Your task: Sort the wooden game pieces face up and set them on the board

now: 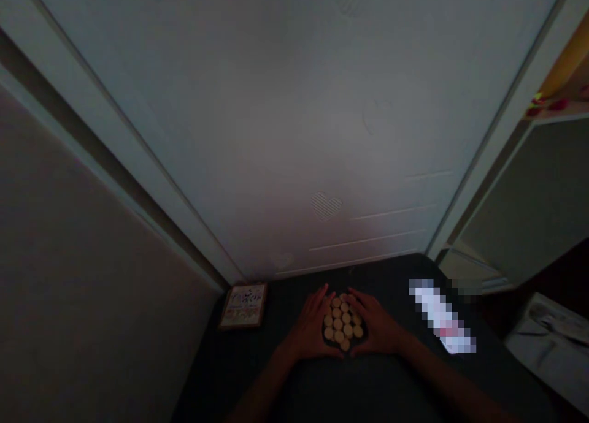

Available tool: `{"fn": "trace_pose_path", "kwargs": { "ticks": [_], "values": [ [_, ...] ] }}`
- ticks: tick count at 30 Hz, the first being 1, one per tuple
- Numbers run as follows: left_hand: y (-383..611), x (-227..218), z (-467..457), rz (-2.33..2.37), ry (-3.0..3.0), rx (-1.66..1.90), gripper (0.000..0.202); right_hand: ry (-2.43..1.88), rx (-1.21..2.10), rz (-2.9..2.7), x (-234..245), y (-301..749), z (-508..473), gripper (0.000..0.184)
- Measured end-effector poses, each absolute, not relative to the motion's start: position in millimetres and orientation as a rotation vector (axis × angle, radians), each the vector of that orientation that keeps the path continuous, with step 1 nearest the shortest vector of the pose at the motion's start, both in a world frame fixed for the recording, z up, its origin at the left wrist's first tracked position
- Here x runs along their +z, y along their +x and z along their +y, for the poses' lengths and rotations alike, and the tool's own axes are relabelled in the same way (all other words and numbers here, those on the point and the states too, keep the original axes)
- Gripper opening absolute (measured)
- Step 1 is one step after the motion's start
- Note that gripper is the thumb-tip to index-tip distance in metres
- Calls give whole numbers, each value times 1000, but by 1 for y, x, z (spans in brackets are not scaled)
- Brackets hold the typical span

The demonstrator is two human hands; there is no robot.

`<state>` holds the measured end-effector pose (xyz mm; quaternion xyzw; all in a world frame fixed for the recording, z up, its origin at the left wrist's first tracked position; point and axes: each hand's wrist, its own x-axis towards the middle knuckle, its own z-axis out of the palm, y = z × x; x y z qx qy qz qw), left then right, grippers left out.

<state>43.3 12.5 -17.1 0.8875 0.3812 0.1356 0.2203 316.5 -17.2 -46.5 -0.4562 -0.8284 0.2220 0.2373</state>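
A tight cluster of small, round, pale wooden pieces [338, 323] lies on the dark tabletop. My left hand [310, 332] curves around its left side, fingers extended forward and the thumb at the near edge. On the other side, my right hand [378, 326] mirrors it, thumb close to the left thumb. Together the hands ring the pieces, with fingertips by the far end of the cluster. Each hand's thumb stands apart from its fingers. Dim light makes it hard to tell exactly which fingers touch the pieces.
A flat, framed box with a printed face [243, 305] sits at the table's far left corner. On the right lies a bright, pixelated phone-like object [442, 319]. A pale panel with heart reliefs [294, 135] rises behind the dark table [350, 392]. A whitish surface [552, 337] is beyond its right edge.
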Motion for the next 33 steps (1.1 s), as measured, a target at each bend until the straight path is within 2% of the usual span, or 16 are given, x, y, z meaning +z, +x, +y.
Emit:
{"fn": "trace_pose_path", "kwargs": {
  "ticks": [16,27,33],
  "values": [
    [50,-25,11,1111,2387,456,119,-1156,592,-2312,-41,312,0,123],
    [49,-26,10,1142,2361,528,127,-1223,616,-2247,-42,315,-6,122],
    [46,-32,8,1153,2358,581,133,-1346,580,-2148,-52,338,-32,112]
  ]
}}
